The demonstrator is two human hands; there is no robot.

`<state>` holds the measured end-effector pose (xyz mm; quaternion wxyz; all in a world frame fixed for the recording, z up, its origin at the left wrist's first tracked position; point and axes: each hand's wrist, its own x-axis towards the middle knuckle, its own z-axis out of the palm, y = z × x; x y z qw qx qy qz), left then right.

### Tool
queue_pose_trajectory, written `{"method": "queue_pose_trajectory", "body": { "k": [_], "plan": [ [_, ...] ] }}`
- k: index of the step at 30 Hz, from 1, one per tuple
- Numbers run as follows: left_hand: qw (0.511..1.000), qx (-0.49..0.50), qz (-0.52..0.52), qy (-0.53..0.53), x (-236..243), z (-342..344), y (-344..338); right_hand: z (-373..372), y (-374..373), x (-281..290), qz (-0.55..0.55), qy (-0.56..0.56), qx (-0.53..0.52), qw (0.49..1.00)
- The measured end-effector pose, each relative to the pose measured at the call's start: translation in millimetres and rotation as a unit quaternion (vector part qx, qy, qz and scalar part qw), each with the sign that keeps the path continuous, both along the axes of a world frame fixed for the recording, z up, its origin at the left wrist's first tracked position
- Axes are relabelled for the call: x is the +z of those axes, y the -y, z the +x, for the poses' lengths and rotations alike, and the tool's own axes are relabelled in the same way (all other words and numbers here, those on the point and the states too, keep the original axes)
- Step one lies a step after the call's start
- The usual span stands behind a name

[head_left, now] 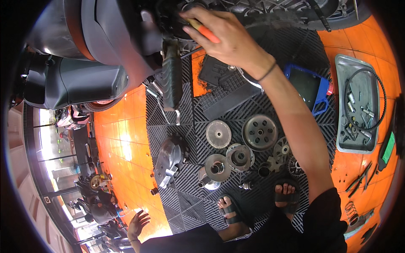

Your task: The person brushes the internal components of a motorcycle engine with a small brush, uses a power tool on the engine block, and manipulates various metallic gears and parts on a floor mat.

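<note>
Tool [206, 33] gripped in R hand [231, 37], up by vehicle's dark machinery

R fingers closed round the orange-yellow handle: thumb one side, fingers the other, butt end poking out toward the palm. Far end too dark to make out. Dark machinery [172, 21] directly ahead of fingertips; black ribbed sleeve [171, 78] hangs just below, close to the L. Tight up there, w/ vehicle on L & top.

L hand [138, 224] well apart, low L, over orange floor [122, 141]; fingers spread, nothing seen in them.

Below R wrist: blue container [310, 90], 1 pc, near forearm. More room lower: dark ridged mat [185, 211], its L edge meeting the floor, w/ a wide band of tile beyond.

Parts on mat, approx. mid: 1 toothed disc [218, 134], 1 holed drum [260, 132] to its R, 2 flanged discs just below.

Far R, beside mat's edge: 1 grey tray [346, 69] w/ 1 black belt [384, 99] & assorted small metal bits.
</note>
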<state>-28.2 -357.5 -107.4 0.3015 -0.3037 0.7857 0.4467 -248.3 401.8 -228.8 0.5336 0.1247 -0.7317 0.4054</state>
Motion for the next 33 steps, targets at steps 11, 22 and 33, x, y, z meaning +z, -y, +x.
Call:
{"method": "queue_pose_trajectory", "body": {
  "k": [11,22,33],
  "plan": [
    [1.000,0.008,0.004,-0.006,1.8,-5.6,-3.4,0.8,8.0,-10.2,-0.045,0.058,-0.009,0.997],
    [1.000,-0.003,0.006,-0.003,9.7,-1.1,-7.0,-3.4,40.4,-41.4,-0.021,0.049,-0.207,0.977],
    [1.000,0.004,0.013,-0.006,8.1,-3.0,-8.7,-24.8,49.4,-28.2,-0.151,-0.044,-0.132,0.979]
  ]
}}
